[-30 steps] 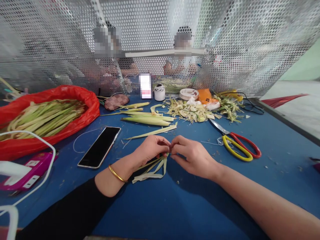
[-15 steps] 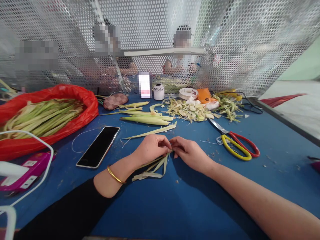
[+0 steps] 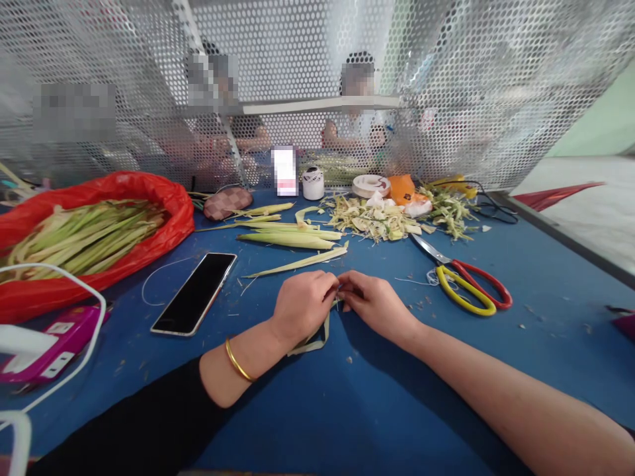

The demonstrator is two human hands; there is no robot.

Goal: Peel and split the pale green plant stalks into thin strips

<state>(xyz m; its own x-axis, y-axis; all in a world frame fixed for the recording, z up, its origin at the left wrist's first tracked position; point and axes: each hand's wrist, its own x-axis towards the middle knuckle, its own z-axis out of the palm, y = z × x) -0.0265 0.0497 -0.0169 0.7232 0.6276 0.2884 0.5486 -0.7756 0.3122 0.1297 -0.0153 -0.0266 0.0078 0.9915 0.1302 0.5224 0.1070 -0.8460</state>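
My left hand [image 3: 302, 303] and my right hand [image 3: 374, 302] meet fingertip to fingertip over the blue table [image 3: 347, 410]. Both are closed in a pinch on a small bundle of pale green leaf strips [image 3: 317, 338], whose loose ends trail toward me under the left palm. A gold bangle [image 3: 237, 361] circles my left wrist above a black sleeve. Just beyond the hands lies a long single leaf strip [image 3: 297, 262].
A red bag of leaf strips [image 3: 94, 225] lies at the left, a black phone [image 3: 194, 292] beside it. Red-and-yellow scissors [image 3: 464, 281] rest at the right. Leaf scraps [image 3: 377, 221], a thread spool [image 3: 313, 183] and a tape roll [image 3: 370, 186] sit by the perforated screen [image 3: 446, 79]; people sit behind it.
Both hands have drawn slightly closer together and the left hand now covers more of the strips, so fewer loose ends show beneath it.
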